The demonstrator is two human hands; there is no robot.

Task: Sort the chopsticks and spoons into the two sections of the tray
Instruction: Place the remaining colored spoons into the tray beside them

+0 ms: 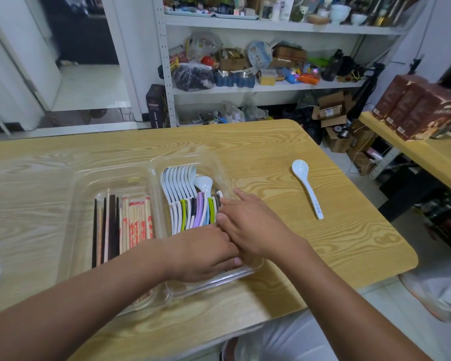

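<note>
A clear plastic tray with two sections lies on the wooden table. Its left section holds dark and wrapped chopsticks laid side by side. The right section holds a row of white and coloured spoons. One white spoon lies alone on the table, right of the tray. My left hand lies flat over the near end of the spoon section, its fingertips hidden under my right hand. My right hand rests on the spoon handles' right side with fingers stretched forward.
The table's right edge and rounded corner are close to the loose spoon. A second table with brown boxes stands to the right. Cluttered white shelves stand behind the table, and cardboard boxes sit on the floor.
</note>
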